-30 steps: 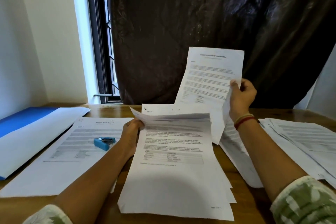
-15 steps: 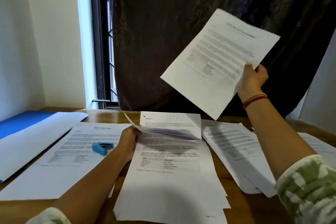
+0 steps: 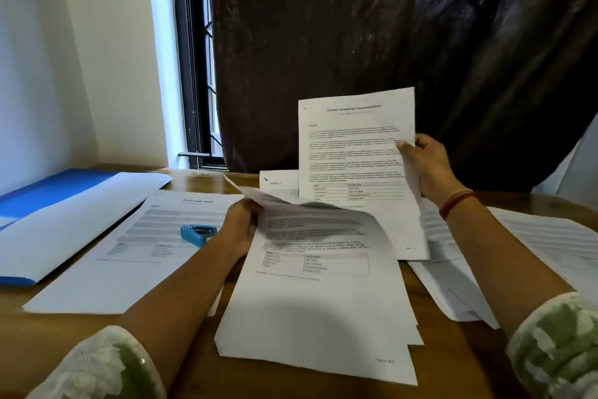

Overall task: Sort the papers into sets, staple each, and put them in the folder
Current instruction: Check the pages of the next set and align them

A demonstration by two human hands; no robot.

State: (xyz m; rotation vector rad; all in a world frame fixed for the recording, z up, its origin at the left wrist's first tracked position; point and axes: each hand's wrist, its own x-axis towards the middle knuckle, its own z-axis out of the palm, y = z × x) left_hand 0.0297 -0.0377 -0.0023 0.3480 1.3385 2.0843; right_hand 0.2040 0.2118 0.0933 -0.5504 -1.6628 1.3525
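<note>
A stack of printed papers [image 3: 320, 311] lies on the wooden table in front of me. My left hand [image 3: 241, 225] pinches the top sheets of this stack at their upper left corner and lifts them into a curl. My right hand [image 3: 427, 165] grips a single printed sheet [image 3: 356, 152] by its right edge and holds it upright above the stack's far end. A small blue stapler [image 3: 198, 234] rests on another printed sheet [image 3: 142, 243] to the left. The blue folder [image 3: 48, 201] lies open at the far left with a white sheet on it.
More loose papers [image 3: 517, 253] are spread over the table on the right, under my right forearm. A dark curtain [image 3: 388, 42] hangs behind the table, with a window [image 3: 194, 75] to its left. The wooden table edge [image 3: 194, 376] shows near my sleeves.
My right hand has brought the single sheet down from high on the right and turned it upright over the stack. My left hand has lifted the top sheets higher.
</note>
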